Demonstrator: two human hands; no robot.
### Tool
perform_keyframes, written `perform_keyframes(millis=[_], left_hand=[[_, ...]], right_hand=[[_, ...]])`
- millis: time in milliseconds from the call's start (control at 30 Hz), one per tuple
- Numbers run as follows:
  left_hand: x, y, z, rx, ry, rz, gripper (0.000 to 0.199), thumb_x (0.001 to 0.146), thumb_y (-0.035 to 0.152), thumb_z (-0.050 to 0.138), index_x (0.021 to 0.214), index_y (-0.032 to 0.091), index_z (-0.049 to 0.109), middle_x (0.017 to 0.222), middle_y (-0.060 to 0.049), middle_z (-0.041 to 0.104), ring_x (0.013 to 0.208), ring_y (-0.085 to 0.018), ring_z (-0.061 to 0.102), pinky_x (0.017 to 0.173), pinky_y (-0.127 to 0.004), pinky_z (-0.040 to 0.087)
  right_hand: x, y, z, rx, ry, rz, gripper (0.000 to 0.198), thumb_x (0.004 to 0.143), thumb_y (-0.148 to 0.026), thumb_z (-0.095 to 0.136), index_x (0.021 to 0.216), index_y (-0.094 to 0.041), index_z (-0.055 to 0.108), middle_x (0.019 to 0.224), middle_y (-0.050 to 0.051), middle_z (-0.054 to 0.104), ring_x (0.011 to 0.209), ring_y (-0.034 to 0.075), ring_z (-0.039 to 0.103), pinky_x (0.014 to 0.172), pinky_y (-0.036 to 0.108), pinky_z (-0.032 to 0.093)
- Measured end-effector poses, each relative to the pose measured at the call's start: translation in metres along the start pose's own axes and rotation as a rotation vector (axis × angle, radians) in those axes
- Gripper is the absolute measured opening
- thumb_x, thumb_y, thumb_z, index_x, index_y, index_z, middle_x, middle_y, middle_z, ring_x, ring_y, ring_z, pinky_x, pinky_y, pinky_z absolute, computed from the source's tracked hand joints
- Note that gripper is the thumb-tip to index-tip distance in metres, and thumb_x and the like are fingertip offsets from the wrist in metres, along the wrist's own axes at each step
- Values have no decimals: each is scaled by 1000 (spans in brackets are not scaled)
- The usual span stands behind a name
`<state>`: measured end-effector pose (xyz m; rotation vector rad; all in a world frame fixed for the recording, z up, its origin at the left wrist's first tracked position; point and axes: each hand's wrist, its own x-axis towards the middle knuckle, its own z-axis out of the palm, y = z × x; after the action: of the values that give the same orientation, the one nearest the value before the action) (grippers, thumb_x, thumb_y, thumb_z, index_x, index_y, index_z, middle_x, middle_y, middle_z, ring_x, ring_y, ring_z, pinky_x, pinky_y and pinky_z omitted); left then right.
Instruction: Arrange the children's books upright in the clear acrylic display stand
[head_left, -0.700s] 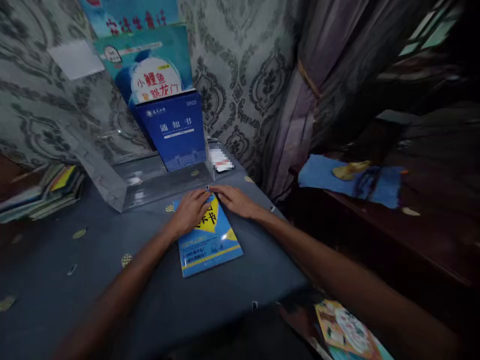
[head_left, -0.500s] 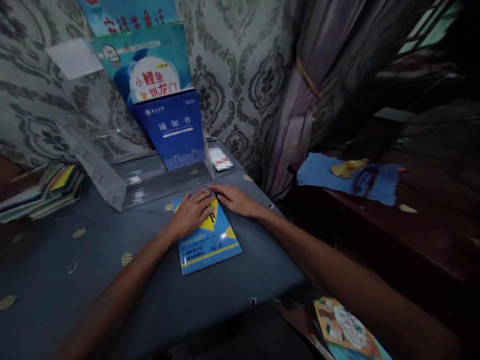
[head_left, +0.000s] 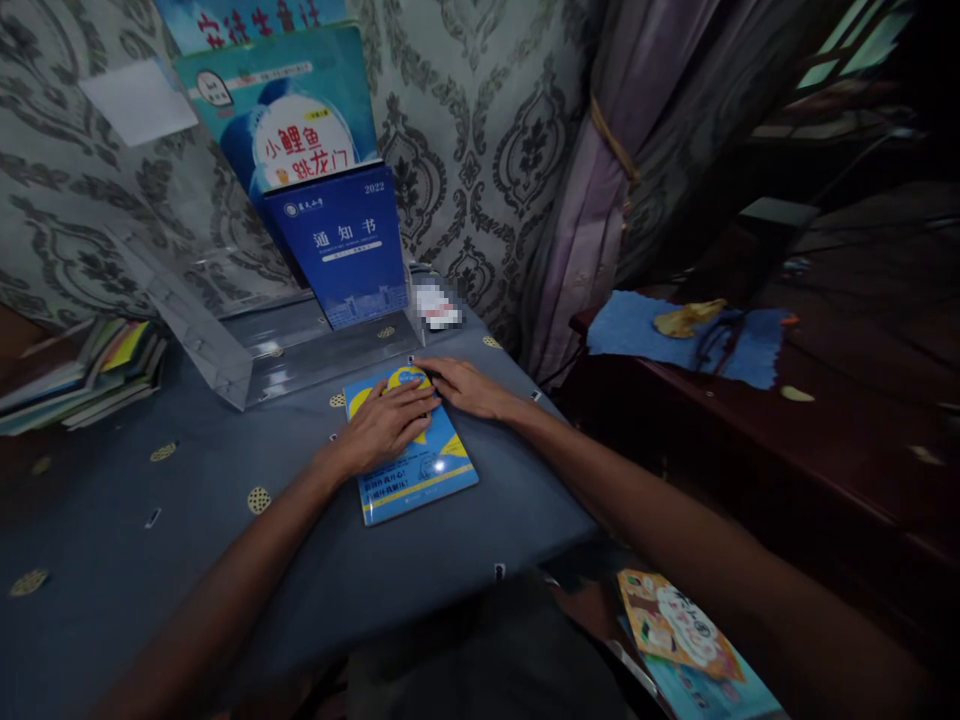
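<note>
A thin blue and yellow book (head_left: pixel 420 490) lies flat on the grey-blue tablecloth. My left hand (head_left: pixel 386 425) rests palm down across the middle of its cover, fingers stretched out and covering part of the print. At the book's upper right edge is my right hand (head_left: pixel 466 388), its fingers extended and the tips by the corner, close to the left fingertips. Neither hand grips the book. Behind it, a clear acrylic stand (head_left: pixel 330 362) holds a dark blue booklet (head_left: pixel 352 265), with a teal picture book (head_left: pixel 300 110) and another book rising behind.
A stack of books (head_left: pixel 97 375) sits at the table's left. Pixelated papers (head_left: pixel 439 303) lie beside the stand. More books (head_left: pixel 686 630) are below the table's front edge. To the right, a dark red surface bears a blue cloth (head_left: pixel 637 335). A tied curtain (head_left: pixel 577 220) hangs behind.
My left hand has shifted slightly down the cover, showing more yellow near the book's top. My right hand stays by the upper right corner. The view has moved a little.
</note>
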<state>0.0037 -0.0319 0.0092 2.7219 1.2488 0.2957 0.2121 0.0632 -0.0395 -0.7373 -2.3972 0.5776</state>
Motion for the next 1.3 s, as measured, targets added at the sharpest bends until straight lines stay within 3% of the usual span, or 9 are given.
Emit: perform_keyframes(millis=[267, 433, 567, 733, 967, 1133, 1300], left_hand=[[-2, 10, -1, 30, 13, -22, 43, 106, 38, 39, 143, 26, 58, 149, -10, 58, 145, -27, 45, 118, -57, 32], [-8, 5, -2, -52, 29, 31, 39, 104, 35, 43, 137, 27, 63, 146, -9, 61, 144, -28, 46, 117, -61, 30], [-10, 5, 1, -47, 78, 67, 36, 103, 39, 46, 130, 28, 67, 140, -7, 66, 140, -28, 51, 117, -58, 32], [-12, 13, 5, 5, 108, 54, 37, 104, 36, 45, 130, 24, 68, 140, -10, 65, 138, -29, 53, 113, -54, 38], [-27, 25, 4, -8, 28, 44, 40, 104, 45, 46, 138, 31, 61, 153, -8, 53, 148, -30, 41, 120, -61, 29], [-28, 31, 5, 37, 37, 38, 39, 104, 42, 46, 138, 30, 61, 150, -9, 56, 146, -29, 42, 119, -60, 30], [-35, 39, 6, -25, 42, 87, 37, 105, 43, 45, 132, 28, 66, 147, -8, 60, 142, -27, 48, 119, -55, 32]], right_hand=[[-10, -13, 6, -16, 34, -17, 52, 94, -10, 42, 144, -17, 55, 150, 12, 57, 140, 25, 52, 118, 50, 42], [-49, -37, 2, -3, 52, 1, 51, 102, -19, 37, 152, -20, 45, 147, 13, 59, 139, 26, 53, 115, 53, 45], [-77, -51, -2, -11, 21, 12, 55, 101, -17, 38, 156, -26, 39, 152, 10, 54, 142, 23, 49, 117, 53, 43], [-84, -60, -3, -88, -23, 42, 57, 97, -11, 39, 153, -21, 44, 151, 14, 56, 145, 25, 46, 117, 55, 42], [-110, -77, -7, -128, -49, 29, 61, 96, -6, 38, 155, -21, 41, 150, 14, 57, 145, 25, 46, 117, 55, 43], [-122, -84, -5, -149, -61, 36, 63, 96, -6, 39, 156, -23, 40, 151, 12, 56, 145, 26, 46, 117, 57, 42], [-135, -93, -8, -149, -7, 5, 55, 98, -8, 40, 148, -25, 52, 150, 11, 57, 140, 24, 52, 116, 53, 45]])
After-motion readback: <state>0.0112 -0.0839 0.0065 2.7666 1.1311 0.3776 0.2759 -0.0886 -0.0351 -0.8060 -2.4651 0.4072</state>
